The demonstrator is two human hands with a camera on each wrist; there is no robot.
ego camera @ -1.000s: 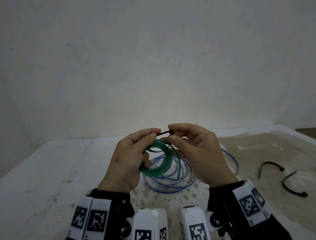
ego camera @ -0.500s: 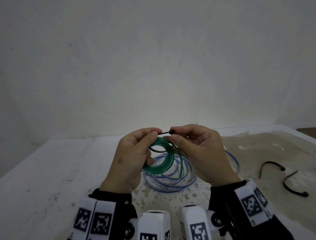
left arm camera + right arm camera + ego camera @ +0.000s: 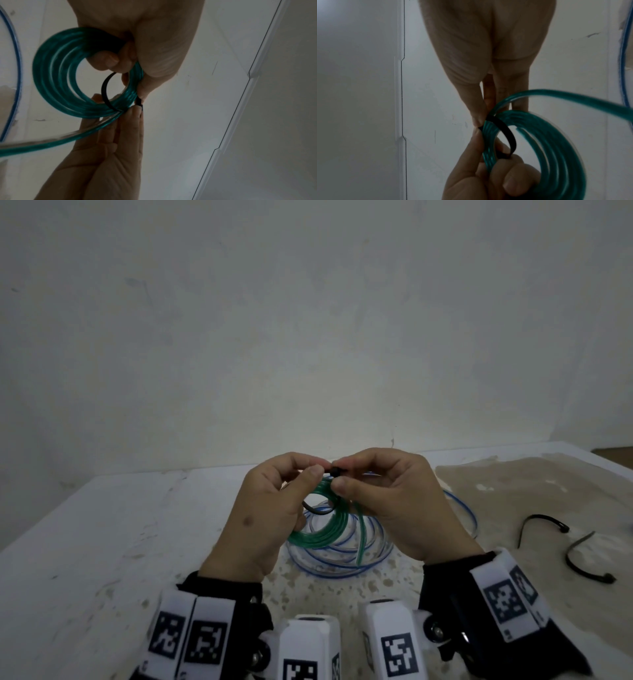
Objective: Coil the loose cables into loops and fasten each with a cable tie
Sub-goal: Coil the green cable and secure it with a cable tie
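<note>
Above the table I hold a green cable coil (image 3: 320, 530) between both hands. My left hand (image 3: 313, 471) grips the coil, its fingers curled through the loop (image 3: 56, 75), and pinches the tail of a black cable tie (image 3: 317, 510). The tie runs loosely round one side of the coil (image 3: 503, 127). My right hand (image 3: 339, 478) pinches the tie's head between thumb and forefinger (image 3: 135, 112). One free end of the green cable (image 3: 359, 539) hangs down. A blue cable (image 3: 342, 565) lies in rough loops on the table under the hands.
Two spare black cable ties (image 3: 544, 523) (image 3: 582, 563) lie on the table at the right. The white table (image 3: 102, 542) meets a plain wall at the back. Its right part (image 3: 513, 484) is stained and brownish.
My left fingertips have closed up to the tie's head, so the bare stretch of tie between the hands is gone. The coil has stayed where it was.
</note>
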